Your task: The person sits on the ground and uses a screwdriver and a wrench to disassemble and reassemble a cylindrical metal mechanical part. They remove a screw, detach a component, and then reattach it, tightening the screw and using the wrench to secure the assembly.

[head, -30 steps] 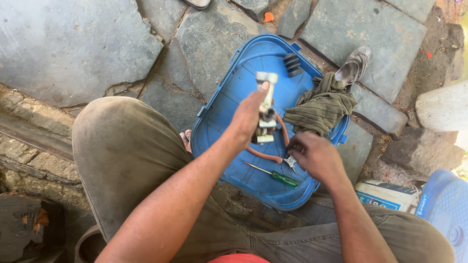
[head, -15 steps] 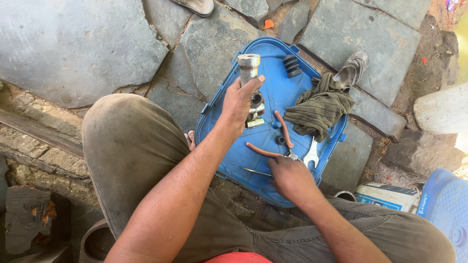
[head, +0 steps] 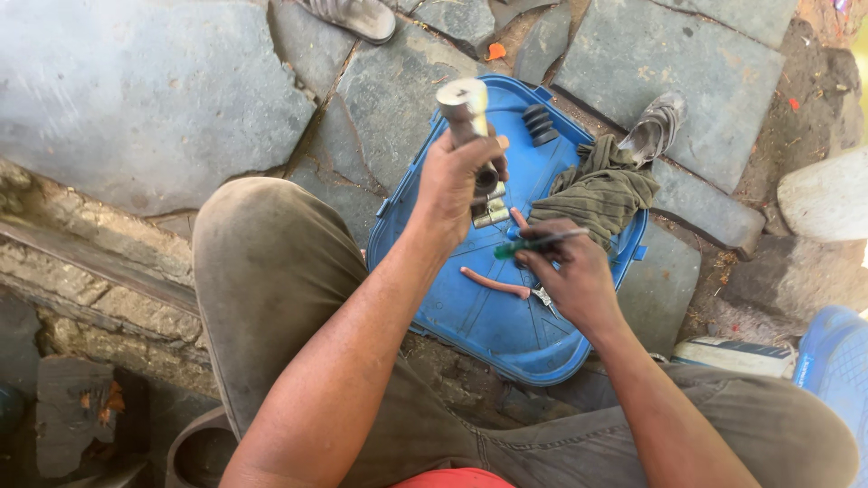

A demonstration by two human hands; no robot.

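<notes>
I hold the grey metal cylinder part (head: 472,136) upright in my left hand (head: 455,185), fingers wrapped tight round its lower half, its round flat end pointing up toward me, above the upper middle of the blue plastic lid (head: 470,316) that serves as my tray. Half a second ago my right hand was lying low on the lid, reaching among the tools; now my right hand (head: 571,276) has come up and pinches the green-handled screwdriver (head: 535,243) between thumb and fingers, its shaft lying nearly level and pointing right, the handle end just beside the bottom of the cylinder part. The screwdriver has left its place on the lid. The pliers with reddish handles (head: 502,285) lie on the lid below my right hand, one handle stretching left. A black ribbed rubber boot (head: 540,125) sits near the lid's top edge, and an olive rag (head: 597,192) is bunched at its right side. Beyond the rag a worn sandal (head: 656,128) rests on the stone paving (head: 136,99). My knee in drab trousers (head: 271,271) is at the left of the lid.
</notes>
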